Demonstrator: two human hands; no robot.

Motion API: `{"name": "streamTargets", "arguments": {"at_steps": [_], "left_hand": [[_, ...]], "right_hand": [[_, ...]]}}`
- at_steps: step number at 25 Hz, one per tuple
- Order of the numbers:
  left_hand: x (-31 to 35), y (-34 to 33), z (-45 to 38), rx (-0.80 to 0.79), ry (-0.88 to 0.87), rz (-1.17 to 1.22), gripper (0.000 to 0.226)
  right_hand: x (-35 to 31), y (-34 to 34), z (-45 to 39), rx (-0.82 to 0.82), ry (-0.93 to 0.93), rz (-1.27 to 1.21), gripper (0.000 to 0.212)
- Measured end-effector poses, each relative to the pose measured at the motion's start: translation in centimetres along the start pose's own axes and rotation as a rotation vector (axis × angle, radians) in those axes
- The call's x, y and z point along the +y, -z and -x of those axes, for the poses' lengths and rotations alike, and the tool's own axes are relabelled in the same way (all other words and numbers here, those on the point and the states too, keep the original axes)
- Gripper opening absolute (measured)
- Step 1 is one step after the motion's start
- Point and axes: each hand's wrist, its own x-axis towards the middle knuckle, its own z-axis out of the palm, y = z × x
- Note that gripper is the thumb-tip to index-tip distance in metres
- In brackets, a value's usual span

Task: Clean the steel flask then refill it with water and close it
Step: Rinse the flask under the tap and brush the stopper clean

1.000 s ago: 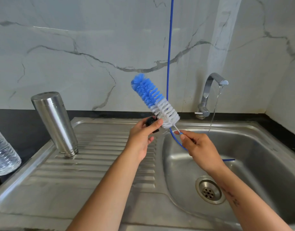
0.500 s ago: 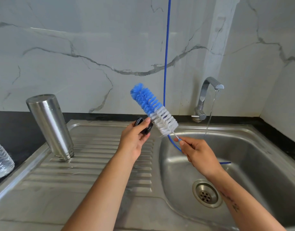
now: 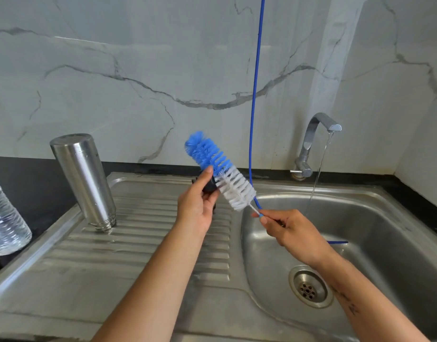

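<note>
Since the earlier frame, brush (image 3: 220, 170) and hands sit lower. My left hand (image 3: 196, 206) grips the black cap (image 3: 210, 187); my right hand (image 3: 290, 227) pinches the brush handle. Flask (image 3: 85, 181) stands inverted on the drainboard (image 3: 143, 243).

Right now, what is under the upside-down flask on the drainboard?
The flask stands mouth down on the ribbed drainboard, tilted, its threaded neck touching the ribs. Nothing else shows beneath it. Its inside is hidden. The dark cap is in the left hand.
</note>
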Motion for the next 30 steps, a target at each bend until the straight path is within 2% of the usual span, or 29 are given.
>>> {"name": "streamTargets", "arguments": {"at_steps": [3,8,12,16,18,20,22,24,27,28,30], "left_hand": [[-1.7,-0.9,1.7,-0.089,0.088,-0.179,0.024],[0.6,0.1,-0.7,0.013,-0.047,0.058,0.026],[-1.2,-0.8,0.9,-0.067,0.029,-0.092,0.023],[0.9,0.0,-0.5,-0.021,-0.049,0.081,0.020],[-0.5,-0.4,0.5,-0.073,0.003,-0.019,0.020],[-0.9,-1.0,1.0,-0.085,0.010,-0.057,0.029],[0.5,-0.5,0.0,-0.062,-0.052,0.045,0.042],[1.1,-0.1,-0.5,-0.045,-0.076,0.077,0.044],[-1.1,-0.8,0.9,-0.078,-0.004,-0.070,0.032],[-1.0,-1.0,1.1,-0.075,-0.009,-0.081,0.026],[0.3,-0.7,0.5,-0.073,-0.062,-0.010,0.031]], "right_hand": [[-0.3,-0.3,-0.8,0.114,0.026,-0.027,0.024],[0.4,0.4,0.0,-0.051,0.005,0.012,0.023],[-0.4,0.1,-0.6,0.060,0.036,0.028,0.022],[0.2,0.4,0.3,-0.072,0.010,-0.010,0.022],[-0.3,-0.1,-0.4,0.007,0.036,-0.007,0.023],[-0.6,0.1,-0.6,0.062,0.039,-0.015,0.021],[0.1,0.8,-0.1,-0.009,0.018,-0.019,0.021],[0.3,0.7,0.3,-0.072,-0.016,-0.046,0.022],[-0.5,0.0,-0.5,0.014,-0.003,-0.076,0.022],[-0.5,0.1,-0.6,0.024,0.002,-0.069,0.021],[-0.1,0.9,-0.1,-0.027,0.015,-0.057,0.021]]}}
